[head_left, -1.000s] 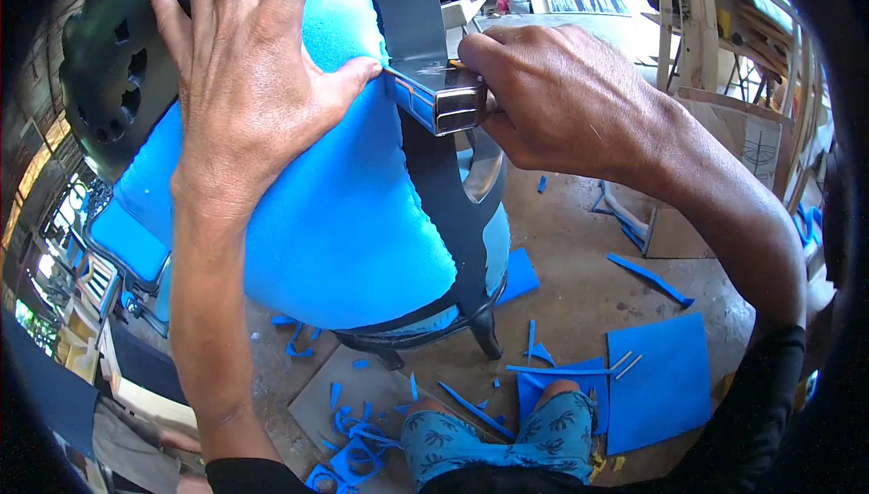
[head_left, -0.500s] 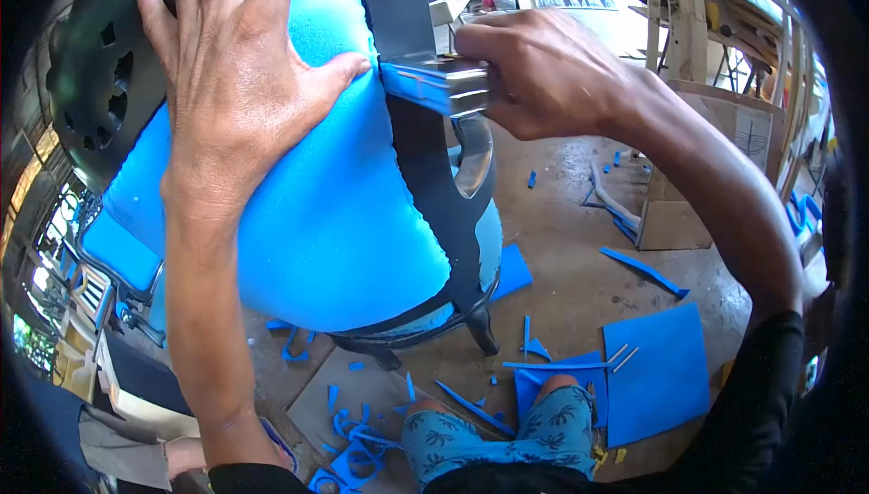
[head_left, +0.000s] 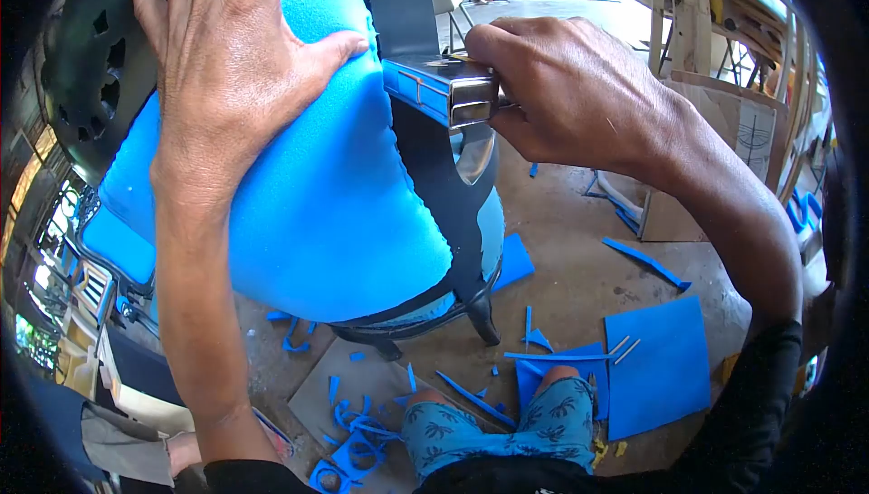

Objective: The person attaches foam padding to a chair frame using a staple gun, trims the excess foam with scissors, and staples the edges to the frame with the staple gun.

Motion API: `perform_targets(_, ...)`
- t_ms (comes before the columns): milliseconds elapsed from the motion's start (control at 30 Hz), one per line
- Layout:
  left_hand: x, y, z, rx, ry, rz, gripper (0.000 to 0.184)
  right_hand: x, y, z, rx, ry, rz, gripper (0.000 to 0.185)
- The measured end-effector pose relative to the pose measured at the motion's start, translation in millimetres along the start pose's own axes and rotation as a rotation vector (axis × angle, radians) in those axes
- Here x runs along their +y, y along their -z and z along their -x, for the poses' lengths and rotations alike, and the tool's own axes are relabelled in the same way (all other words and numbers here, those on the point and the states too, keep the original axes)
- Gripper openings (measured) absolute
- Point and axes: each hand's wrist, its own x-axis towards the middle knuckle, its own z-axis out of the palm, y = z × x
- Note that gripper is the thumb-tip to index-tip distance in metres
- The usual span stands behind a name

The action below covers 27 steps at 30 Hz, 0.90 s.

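Observation:
A blue foam pad [head_left: 335, 213] covers part of a black chair [head_left: 444, 213], its trimmed edge running down the right side. My left hand [head_left: 226, 78] lies spread on the upper part of the pad, thumb near the edge; its fingertips are cut off by the top of the view. In my right hand [head_left: 579, 96] is a shiny metal staple gun [head_left: 471, 100], my fingers closed around it. Blue reflects in its side, and its front end meets the edge of the foam beside my left thumb.
Blue foam sheets [head_left: 661, 367] and offcuts [head_left: 358, 458] litter the floor around my knees. Two thin metal strips [head_left: 625, 351] lie on one sheet. A cardboard box [head_left: 679, 213] and wooden frames [head_left: 692, 14] stand at the right; another blue-padded piece [head_left: 118, 250] is at the left.
My right hand and the staple gun have shifted slightly down, and the tool is sharper in view. My left hand remains spread on the foam.

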Motion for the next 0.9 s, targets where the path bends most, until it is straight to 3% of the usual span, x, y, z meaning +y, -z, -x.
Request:
perform_targets(133,-2,5,2,0.054,-0.040,0.088,0.090,-5,6,-7,-0.229,-0.142,-0.033,0.025)
perform_targets(200,-2,5,3,0.095,-0.073,0.192,0.089,-4,0,-8,-0.170,-0.073,-0.008,0.023)
perform_targets(300,2,3,3,0.127,-0.093,0.098,0.089,-3,-5,-13,-0.183,-0.080,0.063,0.023)
perform_targets(400,4,8,3,-0.023,0.031,0.075,0.089,-4,-9,-15,-0.180,-0.075,0.115,0.025)
perform_targets(433,1,6,5,0.053,-0.031,0.120,0.089,-4,-10,-15,-0.183,-0.078,0.116,0.025)
perform_targets(500,-1,4,4,0.134,-0.092,0.168,0.088,0,-12,-15,-0.077,0.010,0.132,0.018)
perform_targets(600,-3,2,1,-0.009,-0.015,0.022,0.088,13,-23,-18,0.053,0.117,0.083,0.016)
perform_targets(700,0,5,2,-0.018,-0.017,-0.016,0.088,26,-33,-22,0.127,0.212,-0.001,0.016)
perform_targets(800,2,4,3,0.066,-0.035,0.124,0.090,29,-29,-3,-0.053,0.032,-0.091,0.021)
perform_targets(900,-8,-13,1,0.128,-0.079,0.052,0.092,33,-31,20,0.023,0.025,-0.187,0.024)
